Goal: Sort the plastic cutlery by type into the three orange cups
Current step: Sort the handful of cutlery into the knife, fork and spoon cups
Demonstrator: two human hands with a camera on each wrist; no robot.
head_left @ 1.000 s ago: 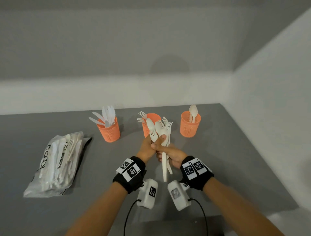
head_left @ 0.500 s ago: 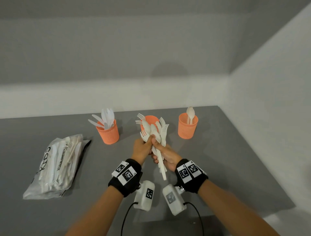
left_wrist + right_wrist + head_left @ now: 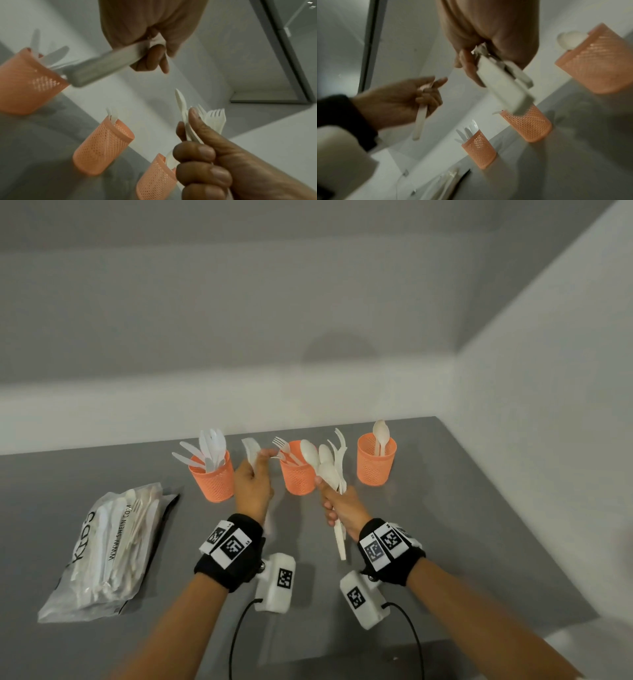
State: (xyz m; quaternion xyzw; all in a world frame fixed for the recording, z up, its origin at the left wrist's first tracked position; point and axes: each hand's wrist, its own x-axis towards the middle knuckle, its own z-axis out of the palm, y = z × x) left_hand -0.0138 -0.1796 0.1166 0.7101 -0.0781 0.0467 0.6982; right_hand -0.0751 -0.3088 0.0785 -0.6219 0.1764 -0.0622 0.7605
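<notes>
Three orange mesh cups stand in a row on the grey table: the left cup (image 3: 212,479) holds knives, the middle cup (image 3: 297,475) forks, the right cup (image 3: 376,462) spoons. My right hand (image 3: 334,503) grips a bundle of white spoons and forks (image 3: 325,465) by the handles, upright in front of the middle cup. My left hand (image 3: 255,477) pinches a single white cutlery piece (image 3: 251,455), blurred and blade-like, between the left and middle cups. In the left wrist view its handle (image 3: 102,65) points at the left cup (image 3: 25,81). The right wrist view shows the bundle's handles (image 3: 501,86).
A clear plastic bag of more cutlery (image 3: 109,546) lies on the table's left side. A white wall (image 3: 531,440) borders the table on the right, and a light ledge runs behind the cups. Grey tabletop (image 3: 445,542) lies bare to the right of my hands.
Both hands were together on the bundle. My left hand has drawn one piece out and moved left toward the knife cup. My right hand has shifted slightly right with the bundle.
</notes>
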